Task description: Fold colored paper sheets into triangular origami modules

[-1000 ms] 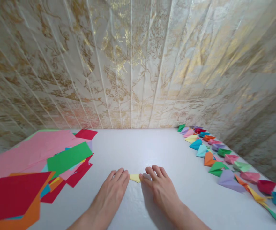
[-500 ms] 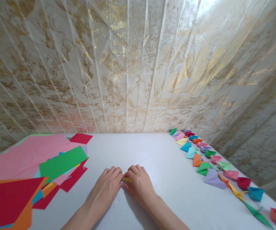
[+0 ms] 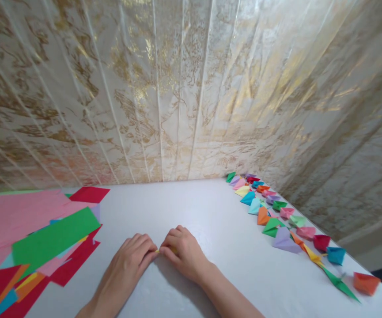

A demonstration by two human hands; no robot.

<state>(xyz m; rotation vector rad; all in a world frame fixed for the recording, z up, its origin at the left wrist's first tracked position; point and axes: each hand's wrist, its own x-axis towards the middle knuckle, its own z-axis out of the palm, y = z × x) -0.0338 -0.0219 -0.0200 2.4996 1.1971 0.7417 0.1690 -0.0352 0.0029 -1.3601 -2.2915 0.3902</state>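
At the middle of the white table, my left hand (image 3: 131, 255) and my right hand (image 3: 184, 253) meet fingertip to fingertip. Between them shows a sliver of yellow folded paper (image 3: 158, 251). Both hands are closed with fingers bent, pinching this paper from either side. Most of it is hidden behind my fingers, so its full shape cannot be seen.
Flat coloured sheets lie piled at left, with a green sheet (image 3: 56, 236) and a pink sheet (image 3: 21, 212) on top. Folded paper pieces line the right edge, including a purple one (image 3: 285, 240) and an orange one (image 3: 366, 282). A gold-patterned curtain (image 3: 177, 97) hangs behind the table (image 3: 164, 203).
My view has turned slightly right, so everything sits further left. My hands have drawn a little apart at the fingertips, and my thumbs now show on top of the yellow paper.
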